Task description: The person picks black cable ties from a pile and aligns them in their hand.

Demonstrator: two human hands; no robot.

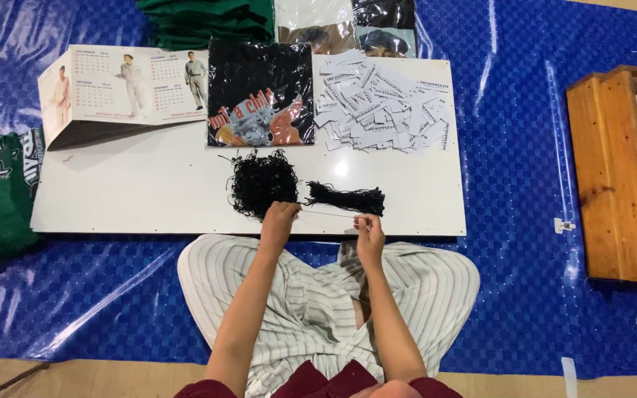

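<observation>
Two hands, left hand (279, 219) and right hand (369, 230), pinch one black string (331, 214) taut; keeping it straight near the tangled pile (261, 181) looks wise.

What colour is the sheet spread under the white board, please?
Blue, with a chequered weave: the sheet, head view.

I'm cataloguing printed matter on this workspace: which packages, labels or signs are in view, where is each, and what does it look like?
Paper labels: loose pile at the white board's far right; small white rectangles with dark print.
Bagged shirt: far middle of the board; glossy clear bag over black cloth with a red-orange graphic.
Desk calendar: far left; folded tent card, pale with small figures.
More bagged garments: beyond the board, shiny plastic.
</observation>
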